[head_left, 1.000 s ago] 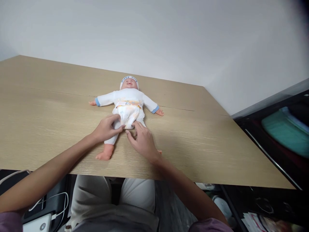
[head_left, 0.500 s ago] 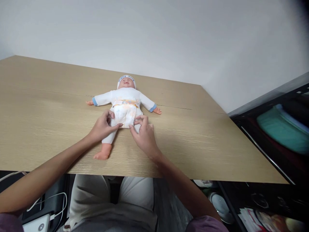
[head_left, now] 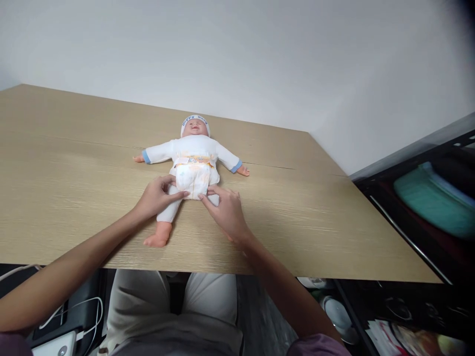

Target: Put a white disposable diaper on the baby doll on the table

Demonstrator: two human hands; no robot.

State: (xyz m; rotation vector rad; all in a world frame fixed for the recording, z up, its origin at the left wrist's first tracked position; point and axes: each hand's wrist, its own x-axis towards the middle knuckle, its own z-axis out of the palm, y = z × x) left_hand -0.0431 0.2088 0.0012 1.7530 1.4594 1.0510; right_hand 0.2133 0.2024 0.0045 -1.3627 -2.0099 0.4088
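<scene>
A baby doll [head_left: 195, 146] in white clothes with blue cuffs and a printed headband lies on its back, arms spread, legs toward me. Around its hips sits a white diaper [head_left: 193, 178] with an orange printed waistband. My left hand [head_left: 158, 195] pinches the diaper's edge at the leg on the left, thumb stretched toward the crotch. On the other side my right hand [head_left: 226, 207] pinches the edge at the other leg between thumb and fingers. That hand and wrist cover most of the doll's leg on the right.
The doll lies on a wooden table [head_left: 92, 198] against a pale wall [head_left: 222, 59]. At the right stands a dark shelf with a teal object [head_left: 434, 198]. Below the table's front edge are a white device with a cable [head_left: 57, 345] and shelved items [head_left: 337, 314].
Both hands have shifted slightly along the diaper's leg edges, the right one a little lower and to the right. The diaper's lower front lies somewhat flatter. The doll has hardly moved.
</scene>
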